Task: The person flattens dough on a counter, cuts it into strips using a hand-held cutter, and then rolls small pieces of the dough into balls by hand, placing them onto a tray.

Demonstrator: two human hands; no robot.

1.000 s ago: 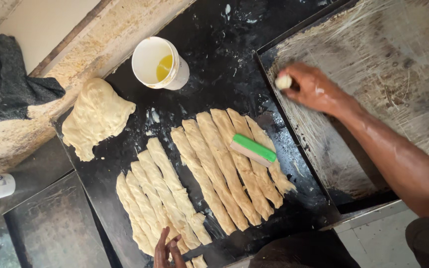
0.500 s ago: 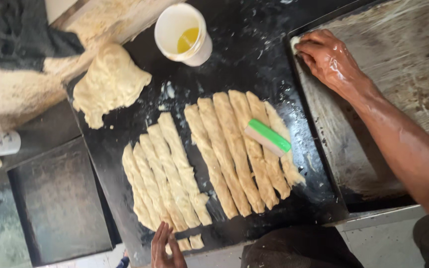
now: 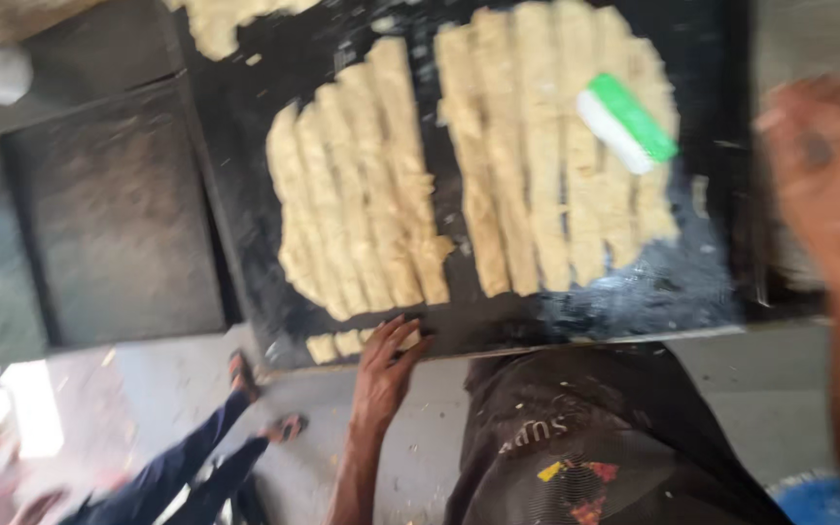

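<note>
Dough strips point(image 3: 362, 194) lie in two batches on the black worktop point(image 3: 576, 311), side by side; a green-and-white scraper point(image 3: 626, 122) rests on the right batch; left hand point(image 3: 386, 374) at the near edge, fingers spread, tips touching small dough offcuts point(image 3: 342, 342); right hand point(image 3: 828, 185) blurred (cannot tell its grip), over the tray point(image 3: 809, 39) at right; another person's legs point(image 3: 196, 457) below.

Seen from head height, looking steeply down, close over the near edge of a black worktop point(image 3: 556, 321); blurred, no second view.
</note>
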